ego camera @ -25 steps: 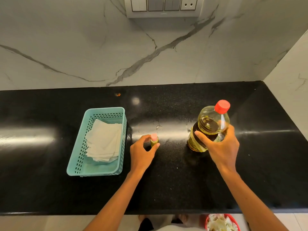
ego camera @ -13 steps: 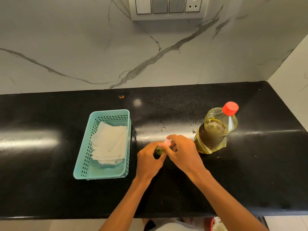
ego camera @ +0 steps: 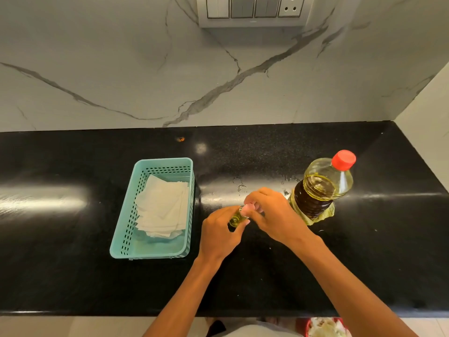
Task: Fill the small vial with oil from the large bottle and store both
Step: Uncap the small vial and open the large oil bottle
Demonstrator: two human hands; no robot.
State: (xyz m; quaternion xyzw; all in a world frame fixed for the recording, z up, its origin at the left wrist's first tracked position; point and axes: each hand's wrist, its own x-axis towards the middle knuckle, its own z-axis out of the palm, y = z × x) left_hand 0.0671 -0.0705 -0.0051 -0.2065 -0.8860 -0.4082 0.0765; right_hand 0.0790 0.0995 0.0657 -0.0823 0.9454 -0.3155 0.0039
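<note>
The small vial stands near the middle of the black counter, its glass showing a yellow-green tint that suggests oil is already inside. The left hand wraps its curled fingers and thumb round the vial's body, while the right hand pinches the pink cap at the vial's mouth between thumb and fingertips. Whether the cap is fully seated on the neck is hidden by the fingers. With the large bottle upright just to the right, its red lid on, the step in hand is most likely working the vial's cap, and I judge it to be closing. To do it well, the left hand should hold the vial upright and planted on the counter so nothing tips out, and the right should turn the cap squarely on the thread with light pressure. Oily glass slips, so a firm hold low on the body helps. A few wet drops glisten on the counter just beyond the hands, which may make fingers slick. To the left, just beside the left hand, a teal basket holds white paper sheets. It looks the probable place for storing both containers.
</note>
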